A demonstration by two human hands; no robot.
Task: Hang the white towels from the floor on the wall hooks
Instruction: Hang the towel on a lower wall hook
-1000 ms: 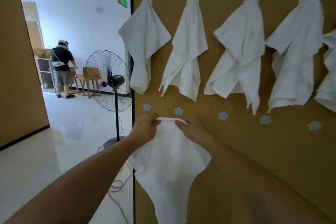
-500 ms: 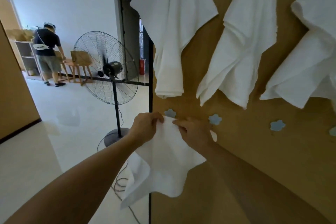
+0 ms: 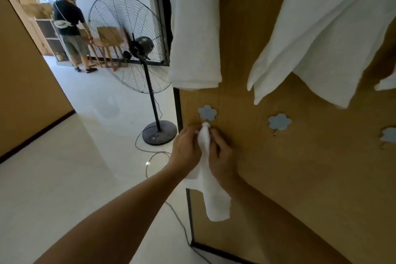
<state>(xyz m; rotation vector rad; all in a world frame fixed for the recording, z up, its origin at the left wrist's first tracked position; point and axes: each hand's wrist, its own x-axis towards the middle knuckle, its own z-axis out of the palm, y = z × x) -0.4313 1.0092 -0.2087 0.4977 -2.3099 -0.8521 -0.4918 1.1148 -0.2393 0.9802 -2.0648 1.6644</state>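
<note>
— White towel (image 3: 206,157): where is it?
— Bunched between your hands, its top tip touching the wall just under the leftmost blue flower hook (image 3: 207,112), near the brown panel's (image 3: 300,167) left edge; the rest dangles below your wrists.
— And your hands?
— Close together, your left hand (image 3: 186,150) and right hand (image 3: 220,157) both pinching it.
— Around?
— Two hung towels (image 3: 196,28) above; a standing fan (image 3: 130,43) left.

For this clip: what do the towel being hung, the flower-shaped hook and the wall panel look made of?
Towel: soft white woven cloth, likely cotton; matte, limp, bunches between both hands. Flower-shaped hook: flat pale-blue backplate, probably plastic or painted wood; the prong is hidden by the towel. Wall panel: tan, matte, finely speckled board with a vertical seam, possibly cork or fibreboard.
</note>
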